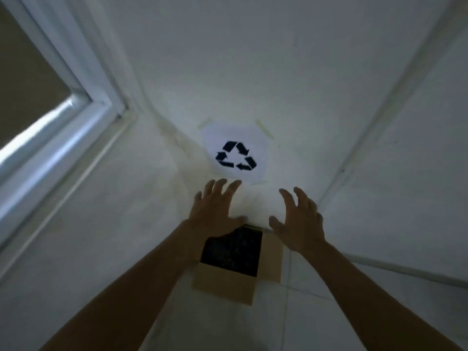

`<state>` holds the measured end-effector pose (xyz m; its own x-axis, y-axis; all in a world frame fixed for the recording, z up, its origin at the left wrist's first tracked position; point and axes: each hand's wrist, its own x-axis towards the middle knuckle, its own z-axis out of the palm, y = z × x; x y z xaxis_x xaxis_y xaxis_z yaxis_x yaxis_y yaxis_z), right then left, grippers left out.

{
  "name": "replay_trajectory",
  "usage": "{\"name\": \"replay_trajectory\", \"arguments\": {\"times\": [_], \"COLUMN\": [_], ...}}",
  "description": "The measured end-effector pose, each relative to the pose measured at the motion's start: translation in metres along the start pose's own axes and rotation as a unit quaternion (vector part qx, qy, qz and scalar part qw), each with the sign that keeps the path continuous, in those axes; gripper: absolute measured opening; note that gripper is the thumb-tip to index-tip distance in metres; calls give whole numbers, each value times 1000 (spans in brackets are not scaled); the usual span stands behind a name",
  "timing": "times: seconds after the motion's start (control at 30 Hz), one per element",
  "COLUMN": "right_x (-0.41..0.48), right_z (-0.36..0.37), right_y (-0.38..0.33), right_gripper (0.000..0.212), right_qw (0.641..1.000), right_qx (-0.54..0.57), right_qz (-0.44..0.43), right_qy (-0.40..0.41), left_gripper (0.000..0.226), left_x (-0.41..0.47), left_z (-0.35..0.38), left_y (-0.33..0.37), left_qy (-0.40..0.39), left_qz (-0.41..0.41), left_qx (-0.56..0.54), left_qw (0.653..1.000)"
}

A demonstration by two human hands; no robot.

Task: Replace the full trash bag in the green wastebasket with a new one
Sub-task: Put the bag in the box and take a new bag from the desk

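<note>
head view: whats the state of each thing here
left hand, open, fingers spread, holding nothing
right hand, open, fingers spread, holding nothing
cardboard box, open at the top, dark inside
recycling sign, taped flat on the wall

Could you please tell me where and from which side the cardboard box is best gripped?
Probably the cardboard box by its left and right sides, from above: its far edge sits against the wall, and left hand and right hand hover open on either side.
</note>
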<state>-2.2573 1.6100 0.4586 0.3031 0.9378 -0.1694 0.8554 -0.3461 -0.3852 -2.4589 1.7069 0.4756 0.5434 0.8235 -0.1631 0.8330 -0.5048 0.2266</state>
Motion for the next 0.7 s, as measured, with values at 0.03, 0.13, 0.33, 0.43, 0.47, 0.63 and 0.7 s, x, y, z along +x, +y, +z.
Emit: {"name": "replay_trajectory", "arguments": {"times": [0.03,0.13,0.33,0.43,0.47,0.63,0.7], "right_x": [-6,-27,-90,-125,-137,-191,-216], "right_z": [-37,-139,-269,-294,-299,-304,-300], "right_y": [-7,-23,-33,-21,-14,34,60], "right_gripper": [77,78,78,79,80,85,92], "right_qw": [1000,997,985,978,975,954,948], "right_qx": [3,4,11,17,19,-2,-19], "right_qz": [-1,-5,-1,10,20,78,108], "right_qy": [18,71,171,209,222,291,300], "left_gripper": [94,94,90,92,93,100,103], "left_x": [-2,-11,-55,-74,-78,-83,-86], "left_z": [-36,-136,-254,-260,-257,-228,-213], "left_y": [13,54,137,176,189,256,288], "left_qy": [12,72,165,187,188,151,129], "left_qz": [6,35,85,119,133,199,222], "left_qx": [3,-10,-54,-67,-69,-48,-42], "left_qw": [1000,997,981,973,971,967,965]}}
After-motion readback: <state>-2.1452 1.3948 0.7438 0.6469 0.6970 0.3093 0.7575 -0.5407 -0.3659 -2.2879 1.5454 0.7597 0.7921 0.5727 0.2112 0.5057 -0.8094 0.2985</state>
